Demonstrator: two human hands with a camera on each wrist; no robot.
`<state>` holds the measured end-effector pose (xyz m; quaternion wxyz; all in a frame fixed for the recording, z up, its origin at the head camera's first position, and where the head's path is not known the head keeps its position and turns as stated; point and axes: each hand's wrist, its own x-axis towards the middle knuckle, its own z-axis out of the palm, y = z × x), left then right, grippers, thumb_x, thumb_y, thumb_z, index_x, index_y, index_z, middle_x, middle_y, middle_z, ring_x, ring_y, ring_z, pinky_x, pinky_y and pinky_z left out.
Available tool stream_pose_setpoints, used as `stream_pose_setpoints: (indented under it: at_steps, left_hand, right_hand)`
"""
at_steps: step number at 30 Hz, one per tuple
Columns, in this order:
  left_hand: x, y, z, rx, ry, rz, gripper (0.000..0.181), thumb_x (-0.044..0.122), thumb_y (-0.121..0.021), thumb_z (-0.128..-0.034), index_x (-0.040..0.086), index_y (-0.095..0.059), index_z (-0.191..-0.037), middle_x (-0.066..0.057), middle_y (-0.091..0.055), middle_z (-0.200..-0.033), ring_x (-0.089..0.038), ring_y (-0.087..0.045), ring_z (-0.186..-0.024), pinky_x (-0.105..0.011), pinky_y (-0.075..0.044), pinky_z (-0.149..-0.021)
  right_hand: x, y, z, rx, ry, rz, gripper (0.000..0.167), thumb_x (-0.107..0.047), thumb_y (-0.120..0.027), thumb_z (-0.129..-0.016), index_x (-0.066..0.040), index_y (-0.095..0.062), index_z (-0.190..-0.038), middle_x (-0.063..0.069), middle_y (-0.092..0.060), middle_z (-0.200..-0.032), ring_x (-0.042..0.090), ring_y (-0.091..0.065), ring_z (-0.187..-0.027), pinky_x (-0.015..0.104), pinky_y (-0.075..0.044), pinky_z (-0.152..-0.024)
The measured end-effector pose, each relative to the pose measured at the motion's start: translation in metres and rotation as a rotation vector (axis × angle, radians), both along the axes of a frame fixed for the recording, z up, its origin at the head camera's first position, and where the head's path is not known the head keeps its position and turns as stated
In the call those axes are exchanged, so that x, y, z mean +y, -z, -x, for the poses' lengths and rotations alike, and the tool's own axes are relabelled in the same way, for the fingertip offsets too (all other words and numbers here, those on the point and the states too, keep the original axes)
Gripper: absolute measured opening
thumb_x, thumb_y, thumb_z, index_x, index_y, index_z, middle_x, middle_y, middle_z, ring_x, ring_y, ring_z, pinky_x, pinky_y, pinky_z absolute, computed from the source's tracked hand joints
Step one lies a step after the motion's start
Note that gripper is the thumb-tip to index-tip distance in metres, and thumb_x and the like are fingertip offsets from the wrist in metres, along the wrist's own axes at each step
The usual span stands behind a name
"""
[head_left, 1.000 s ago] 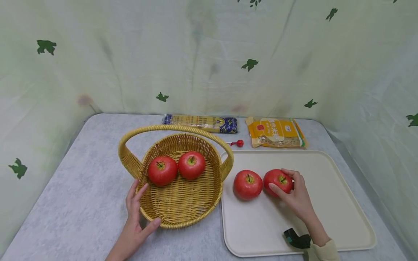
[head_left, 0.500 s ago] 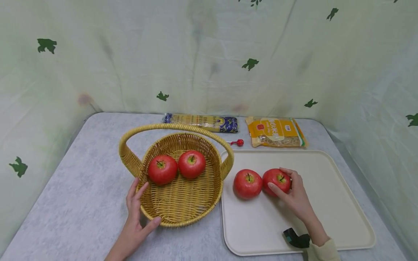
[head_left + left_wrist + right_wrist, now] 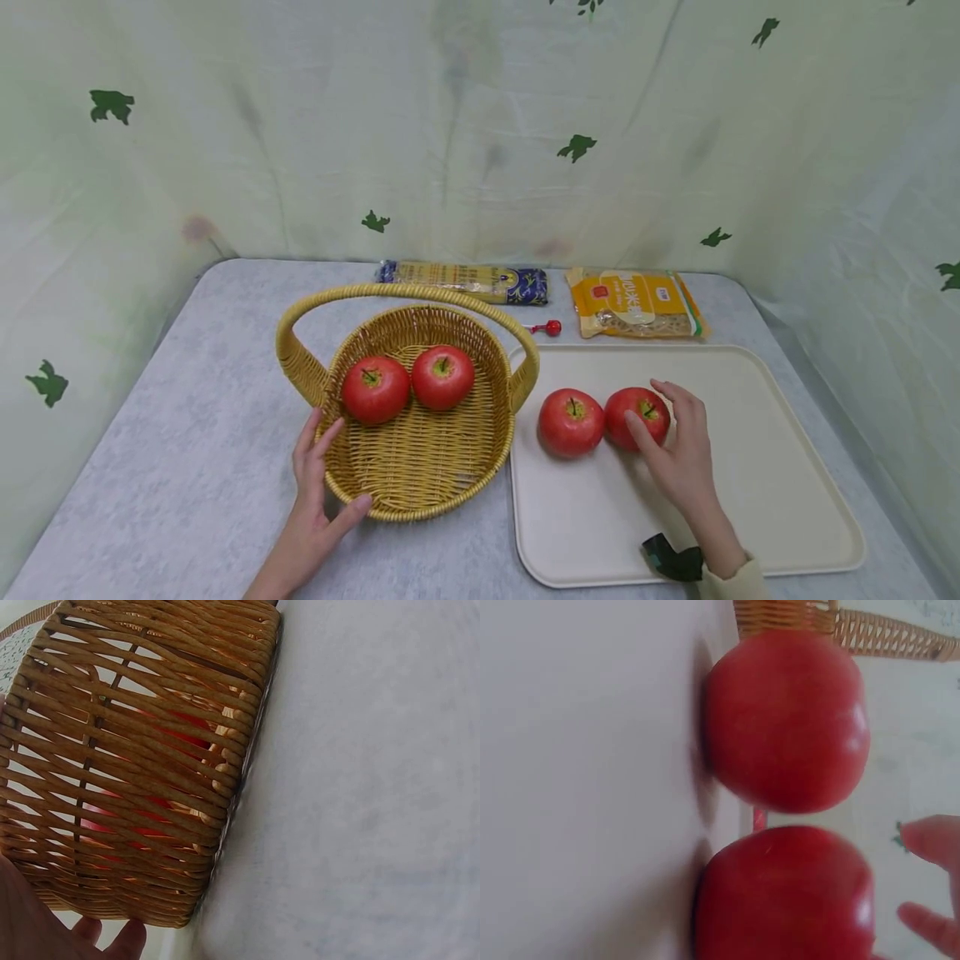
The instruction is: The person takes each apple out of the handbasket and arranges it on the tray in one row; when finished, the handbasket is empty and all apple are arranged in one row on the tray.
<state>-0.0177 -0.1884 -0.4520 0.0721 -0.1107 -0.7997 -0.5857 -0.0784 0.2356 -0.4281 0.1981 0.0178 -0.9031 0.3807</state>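
Note:
A wicker basket holds two red apples in its back half. The left hand touches its near left side with spread fingers, the thumb at the front rim; the left wrist view shows fingertips by the woven wall. On the cream tray sit a left apple and a right apple. The right hand is spread around the right apple's near right side. In the right wrist view, visible fingers stand apart from the lower apple.
A long noodle packet and a yellow food packet lie at the table's back. A small red-headed item lies behind the tray. A black object is by the right wrist. The basket's handle arches above it.
The right hand's fingers have loosened and moved slightly away from the right tray apple, which stays beside the other. The left hand keeps its place at the basket.

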Motion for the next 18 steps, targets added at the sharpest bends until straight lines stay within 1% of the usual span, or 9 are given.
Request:
stream_pose_setpoints:
  at_steps: [2, 4, 6, 7, 8, 11, 14, 18]
  left_hand:
    - [0.0, 0.0, 0.0, 0.008, -0.001, 0.003, 0.086, -0.002, -0.066, -0.0811, 0.012, -0.017, -0.151, 0.002, 0.013, -0.154, -0.021, 0.013, -0.139, -0.072, 0.001, -0.094]
    - [0.0, -0.001, 0.0, 0.011, -0.006, 0.004, 0.085, -0.003, -0.065, -0.0819, 0.012, -0.018, -0.151, 0.002, 0.012, -0.154, -0.021, 0.013, -0.139, -0.072, 0.001, -0.095]
    - [0.001, -0.001, 0.0, 0.016, -0.011, 0.005, 0.083, -0.003, -0.063, -0.0829, 0.012, -0.019, -0.151, 0.002, 0.011, -0.154, -0.021, 0.012, -0.139, -0.072, 0.0, -0.095]
    - [0.001, -0.001, 0.0, 0.016, -0.012, 0.004, 0.081, -0.004, -0.063, -0.0836, 0.012, -0.019, -0.151, 0.002, 0.011, -0.154, -0.021, 0.011, -0.139, -0.072, -0.001, -0.095]
    - [0.001, -0.001, 0.0, 0.016, -0.015, 0.003, 0.08, -0.004, -0.062, -0.0842, 0.012, -0.02, -0.151, 0.002, 0.011, -0.154, -0.021, 0.011, -0.139, -0.072, -0.001, -0.095]
    - [0.001, 0.0, 0.0, 0.018, -0.021, 0.003, 0.078, -0.005, -0.061, -0.085, 0.012, -0.021, -0.15, 0.002, 0.009, -0.154, -0.02, 0.009, -0.139, -0.071, -0.002, -0.095]
    - [0.0, 0.001, 0.001, 0.035, -0.02, 0.001, 0.078, -0.006, -0.06, -0.0844, 0.01, -0.022, -0.15, 0.0, 0.009, -0.154, -0.021, 0.009, -0.139, -0.07, -0.001, -0.096]
    - [0.0, 0.002, 0.001, 0.048, -0.021, 0.002, 0.077, -0.007, -0.06, -0.0843, 0.009, -0.023, -0.149, -0.001, 0.007, -0.154, -0.022, 0.008, -0.139, -0.069, -0.001, -0.096]
  right_hand:
    - [-0.005, -0.004, -0.001, 0.115, -0.016, 0.012, 0.05, -0.002, -0.075, -0.079, -0.003, -0.054, -0.125, 0.015, -0.047, -0.13, 0.028, -0.039, -0.123, 0.048, -0.041, -0.093]
    - [-0.011, -0.008, -0.003, 0.207, -0.049, 0.031, 0.045, 0.004, -0.074, -0.076, 0.0, -0.059, -0.119, 0.015, -0.051, -0.128, 0.027, -0.043, -0.121, 0.035, -0.04, -0.095]
    - [-0.02, -0.014, -0.006, 0.291, -0.094, 0.05, 0.043, 0.011, -0.074, -0.073, 0.002, -0.061, -0.113, 0.016, -0.055, -0.123, 0.028, -0.046, -0.118, 0.022, -0.038, -0.094]
    - [-0.025, -0.017, -0.008, 0.326, -0.119, 0.06, 0.042, 0.014, -0.073, -0.071, 0.004, -0.062, -0.11, 0.018, -0.056, -0.12, 0.03, -0.048, -0.116, 0.019, -0.037, -0.093]
    - [-0.031, -0.021, -0.01, 0.351, -0.144, 0.071, 0.042, 0.016, -0.072, -0.069, 0.005, -0.063, -0.108, 0.019, -0.057, -0.118, 0.032, -0.049, -0.114, 0.017, -0.037, -0.093]
    - [-0.049, -0.036, -0.016, 0.392, -0.212, 0.1, 0.039, 0.018, -0.07, -0.065, 0.008, -0.063, -0.102, 0.023, -0.059, -0.11, 0.035, -0.052, -0.108, 0.018, -0.039, -0.092]
    - [-0.065, -0.05, -0.022, 0.394, -0.276, 0.128, 0.034, 0.017, -0.069, -0.066, 0.009, -0.063, -0.099, 0.024, -0.06, -0.106, 0.034, -0.054, -0.104, 0.019, -0.041, -0.09]
    - [-0.082, -0.06, -0.026, 0.39, -0.36, 0.167, 0.029, 0.014, -0.068, -0.069, 0.008, -0.063, -0.097, 0.024, -0.061, -0.105, 0.031, -0.055, -0.102, 0.019, -0.043, -0.087]
